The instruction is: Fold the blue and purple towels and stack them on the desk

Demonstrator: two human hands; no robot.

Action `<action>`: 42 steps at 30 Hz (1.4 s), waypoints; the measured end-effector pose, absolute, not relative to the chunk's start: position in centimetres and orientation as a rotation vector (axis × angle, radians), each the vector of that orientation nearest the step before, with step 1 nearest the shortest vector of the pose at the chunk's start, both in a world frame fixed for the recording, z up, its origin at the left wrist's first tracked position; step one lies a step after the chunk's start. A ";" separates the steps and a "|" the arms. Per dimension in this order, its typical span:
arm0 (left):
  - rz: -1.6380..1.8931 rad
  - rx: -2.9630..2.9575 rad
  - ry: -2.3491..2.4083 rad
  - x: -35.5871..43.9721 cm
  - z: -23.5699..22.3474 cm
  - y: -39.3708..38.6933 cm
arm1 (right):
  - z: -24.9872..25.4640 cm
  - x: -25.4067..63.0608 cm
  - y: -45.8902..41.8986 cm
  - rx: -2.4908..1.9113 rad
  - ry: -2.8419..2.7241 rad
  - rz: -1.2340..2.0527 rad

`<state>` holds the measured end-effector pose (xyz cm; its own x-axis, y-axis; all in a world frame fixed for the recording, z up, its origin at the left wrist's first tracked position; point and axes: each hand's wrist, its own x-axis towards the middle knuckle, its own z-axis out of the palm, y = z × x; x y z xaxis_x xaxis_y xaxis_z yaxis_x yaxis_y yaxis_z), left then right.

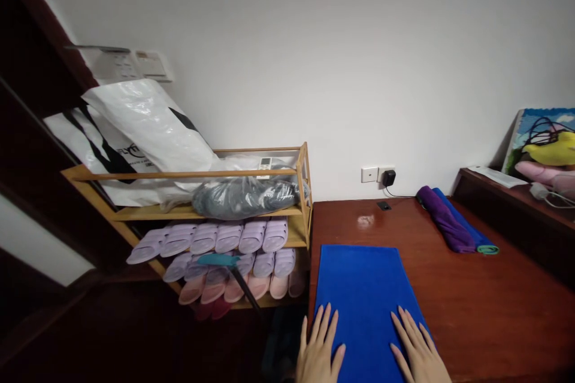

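A blue cloth (362, 293) lies spread flat on the reddish-brown wooden table (489, 305), its near end running out of the picture. On the cloth's left edge rests my left hand (318, 347), palm down with the fingers spread. My right hand (417, 347) lies the same way along the right edge, fingers apart and pointing away from me. Neither hand grips anything. Farther back on the table, a rolled purple cloth (445, 220) sits beside a rolled blue cloth (467, 224) with a green edge at its end.
Left of the table stands a wooden rack (209, 213) with several slippers (229, 236) and a white bag (153, 125). A black plug (389, 178) is in the wall socket. A raised dark shelf (507, 209) borders the table's right side, holding a yellow object (554, 149).
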<state>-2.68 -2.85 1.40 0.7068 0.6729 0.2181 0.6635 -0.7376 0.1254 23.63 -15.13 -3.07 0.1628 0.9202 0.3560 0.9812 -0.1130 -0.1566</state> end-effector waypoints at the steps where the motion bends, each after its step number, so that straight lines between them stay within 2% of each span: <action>1: 0.389 2.861 1.138 -2.8 1.1 -3.0 | -3.1 23.6 -15.4 -2.097 -1.810 -0.233; 9: 0.398 2.833 1.202 -2.1 1.2 -2.7 | -0.9 24.6 -14.4 -2.108 -1.871 -0.119; 13: 0.435 2.839 1.285 -1.1 0.8 -2.6 | -0.8 24.0 -13.2 -2.098 -1.815 -0.180; 19: 0.531 2.984 1.027 -0.8 -2.3 -3.6 | -2.6 21.2 -12.9 -2.033 -1.864 -0.182; 24: 0.445 2.898 1.112 1.2 0.5 -2.1 | -0.3 22.5 -10.0 -2.052 -1.907 -0.048; 28: 0.398 2.843 1.202 3.9 2.9 -0.6 | 1.6 22.4 -6.8 -2.123 -1.791 -0.128; 33: 0.386 2.858 1.130 2.8 2.8 -1.3 | 0.5 20.7 -8.5 -2.320 -1.546 -0.240; 37: 0.344 2.871 1.068 1.0 2.4 -1.3 | -1.0 21.4 -10.7 -2.320 -1.626 -0.194; 42: 0.349 2.875 1.098 2.6 2.3 2.0 | -0.9 23.2 -7.7 -2.364 -1.631 -0.178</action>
<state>2.59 2.04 2.34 0.7234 0.6628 0.1936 0.6527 -0.7478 0.1211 23.19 -7.66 -0.94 0.3612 0.8990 0.2478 0.9312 -0.3340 -0.1458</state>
